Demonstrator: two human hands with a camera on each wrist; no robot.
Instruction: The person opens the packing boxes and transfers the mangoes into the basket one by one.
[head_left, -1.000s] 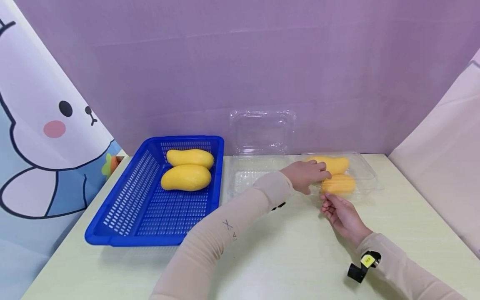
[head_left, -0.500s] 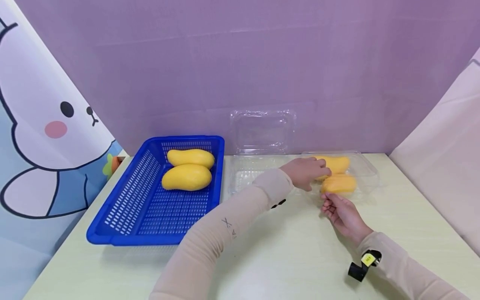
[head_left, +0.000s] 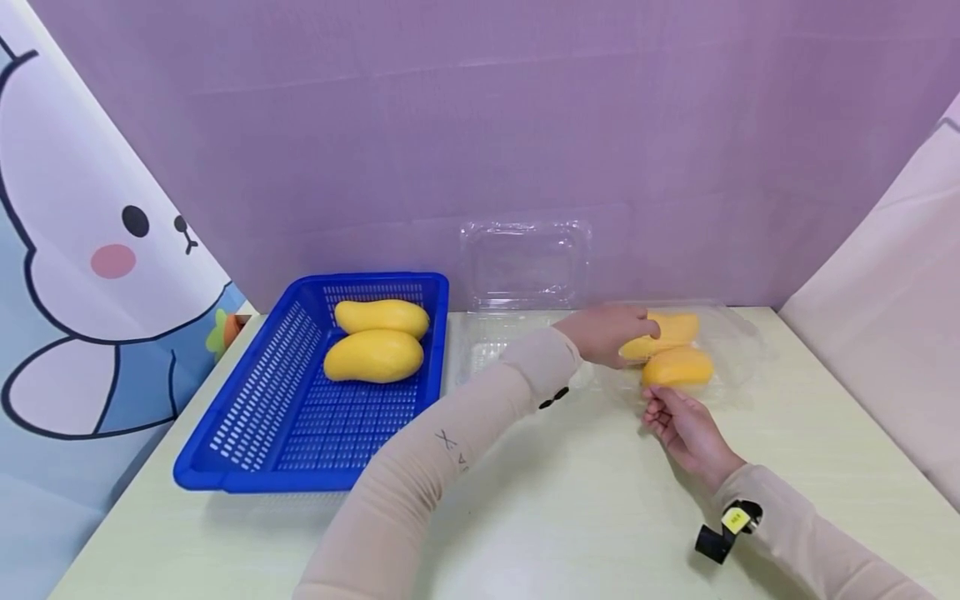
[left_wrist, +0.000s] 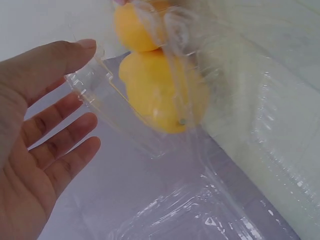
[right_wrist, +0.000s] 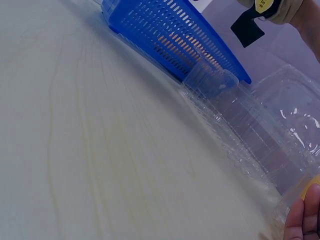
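Two yellow mangoes, the far one and the near one, lie in a clear plastic clamshell box at the back right. My left hand grips the box's left edge. The left wrist view shows its thumb on one side of the clear rim and fingers on the other, with a mango seen through the plastic. At the front edge of the box, my right hand pinches with thumb and forefinger, close by the near mango. Only some of its fingers show in the right wrist view.
Left of centre stands a blue perforated basket with two more mangoes inside. Between basket and hands, a second clear box sits with its lid raised against the purple backdrop.
My left hand has shifted slightly left and back, its fingers off the gap between the mangoes. The clear plastic over the mangoes has moved a little. My right hand stays put.
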